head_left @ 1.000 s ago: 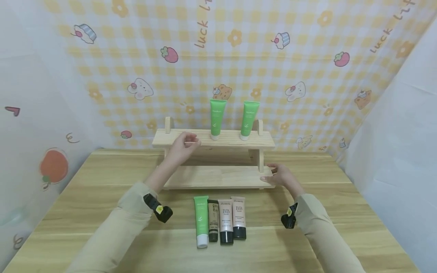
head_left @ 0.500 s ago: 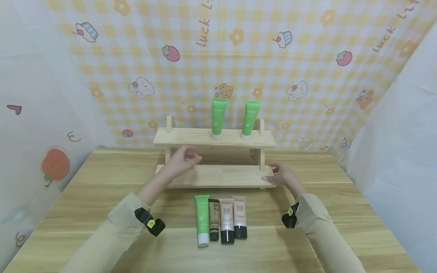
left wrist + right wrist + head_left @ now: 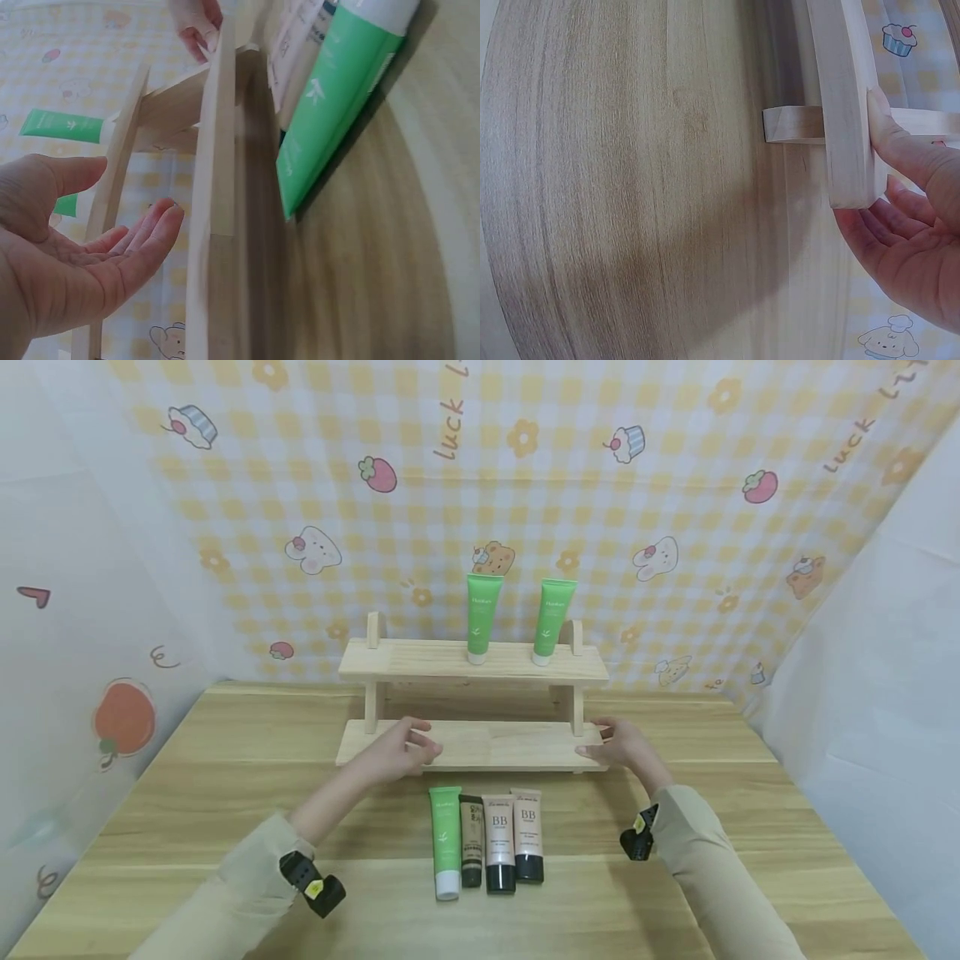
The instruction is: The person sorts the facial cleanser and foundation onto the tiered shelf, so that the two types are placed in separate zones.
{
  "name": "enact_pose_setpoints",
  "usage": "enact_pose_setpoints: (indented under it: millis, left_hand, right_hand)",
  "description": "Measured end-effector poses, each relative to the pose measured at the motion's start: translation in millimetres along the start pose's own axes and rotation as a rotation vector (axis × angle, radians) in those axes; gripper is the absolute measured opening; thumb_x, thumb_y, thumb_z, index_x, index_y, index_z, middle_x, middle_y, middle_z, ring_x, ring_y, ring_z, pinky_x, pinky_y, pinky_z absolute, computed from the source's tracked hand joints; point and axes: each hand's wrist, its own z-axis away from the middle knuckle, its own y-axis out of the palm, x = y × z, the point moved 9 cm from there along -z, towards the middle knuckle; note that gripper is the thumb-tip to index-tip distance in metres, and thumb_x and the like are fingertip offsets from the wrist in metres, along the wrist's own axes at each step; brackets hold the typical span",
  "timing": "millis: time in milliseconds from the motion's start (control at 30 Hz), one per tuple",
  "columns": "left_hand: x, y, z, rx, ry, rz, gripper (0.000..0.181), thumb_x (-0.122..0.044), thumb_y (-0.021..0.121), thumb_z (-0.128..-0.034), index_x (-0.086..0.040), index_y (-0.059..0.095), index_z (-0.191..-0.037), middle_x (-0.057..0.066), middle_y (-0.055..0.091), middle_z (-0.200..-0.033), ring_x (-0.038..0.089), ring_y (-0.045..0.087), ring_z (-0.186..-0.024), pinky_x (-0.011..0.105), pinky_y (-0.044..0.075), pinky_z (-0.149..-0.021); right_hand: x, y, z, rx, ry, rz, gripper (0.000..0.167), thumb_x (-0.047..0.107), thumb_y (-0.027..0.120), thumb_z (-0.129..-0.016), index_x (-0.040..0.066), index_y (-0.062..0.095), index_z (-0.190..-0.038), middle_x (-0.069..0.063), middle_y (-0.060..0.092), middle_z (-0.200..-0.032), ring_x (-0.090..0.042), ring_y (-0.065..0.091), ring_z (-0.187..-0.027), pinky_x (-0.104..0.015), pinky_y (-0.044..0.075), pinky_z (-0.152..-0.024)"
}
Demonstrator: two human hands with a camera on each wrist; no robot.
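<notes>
I am apparently between two placements: the fingers of my left hand [image 3: 397, 752] are curving loosely, thumb apart, holding nothing, hovering by the lower shelf [image 3: 495, 745]. My right hand [image 3: 621, 747] is gripping that shelf's right end, thumb above, fingers beneath, seemingly steadying the two-tier pale wooden rack [image 3: 370, 706]. On its upper tier, a bright green tube with a white cap [image 3: 483, 617] and a matching green tube [image 3: 553, 620] are standing cap-down. Before the rack, a third green tube [image 3: 446, 839], a slim dark brown tube [image 3: 471, 843], a black-capped beige tube [image 3: 499, 843] and its beige twin [image 3: 527, 835] are lying on the wood-grain surface [image 3: 585, 902]. The next move probably calls for lowering my left fingers and pinching one. Both beige labels are showing "BB"; the green and brown lettering is too small to read surely. The yellow-checked backdrop [image 3: 562, 510] is showing "luck".
</notes>
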Motion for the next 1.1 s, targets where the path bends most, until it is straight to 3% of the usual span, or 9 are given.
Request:
enact_pose_setpoints:
  millis: [200,433,567,733,933,1100]
  left_hand:
    - [11.9,8.0,7.9,0.010,-0.035,-0.016,0.054,-0.015,0.054,-0.0909,0.010,0.029,-0.131,0.029,0.050,-0.119,0.036,0.060,-0.098,0.039,0.055,-0.082]
    - [22.3,16.4,18.9,0.030,-0.077,-0.096,0.054,-0.020,0.057,-0.0887,0.008,0.035,-0.129,0.026,0.055,-0.116,0.031,0.063,-0.089,0.042,0.054,-0.081]
    - [30.8,24.3,23.9,0.037,-0.101,-0.120,0.054,-0.019,0.059,-0.0869,0.010,0.037,-0.127,0.023,0.057,-0.112,0.025,0.063,-0.081,0.038,0.055,-0.077]
    - [43.1,32.0,26.3,-0.002,-0.121,-0.152,0.057,-0.017,0.065,-0.0825,0.011,0.040,-0.124,0.018,0.059,-0.105,0.021,0.063,-0.080,0.036,0.055,-0.076]
    - [54.5,42.5,30.3,-0.056,-0.178,-0.189,0.069,-0.023,0.073,-0.0745,0.011,0.041,-0.125,0.023,0.058,-0.111,0.028,0.060,-0.093,0.042,0.054,-0.081]
    - [56.2,55.6,32.2,-0.066,-0.193,-0.156,0.069,-0.019,0.075,-0.0715,0.012,0.042,-0.123,0.019,0.061,-0.100,0.021,0.058,-0.080,0.033,0.054,-0.067]
  right_hand:
    - [0,0,-1.0,-0.009,-0.007,0.000,0.073,0.029,0.071,-0.078,-0.001,0.037,-0.135,-0.032,0.047,-0.126,-0.041,0.050,-0.112,-0.046,0.047,-0.094]
    - [0,-1,-1.3,-0.003,-0.009,-0.009,0.072,0.027,0.071,-0.079,-0.002,0.037,-0.135,-0.032,0.047,-0.125,-0.041,0.051,-0.112,-0.045,0.047,-0.093]
    - [1,-1,-0.6,0.000,0.001,-0.017,0.072,0.026,0.070,-0.079,-0.001,0.036,-0.136,-0.032,0.046,-0.126,-0.041,0.049,-0.113,-0.046,0.045,-0.095]
    - [0,0,-0.5,0.006,0.006,-0.021,0.073,0.027,0.071,-0.079,-0.001,0.035,-0.137,-0.032,0.045,-0.127,-0.042,0.048,-0.114,-0.047,0.045,-0.096]
    - [0,0,-0.3,0.009,0.011,-0.020,0.074,0.029,0.071,-0.079,0.000,0.035,-0.137,-0.032,0.045,-0.128,-0.041,0.049,-0.113,-0.046,0.046,-0.094]
    - [-1,0,0.6,0.016,0.023,-0.026,0.075,0.029,0.071,-0.079,0.000,0.034,-0.138,-0.031,0.044,-0.129,-0.041,0.048,-0.115,-0.046,0.045,-0.095]
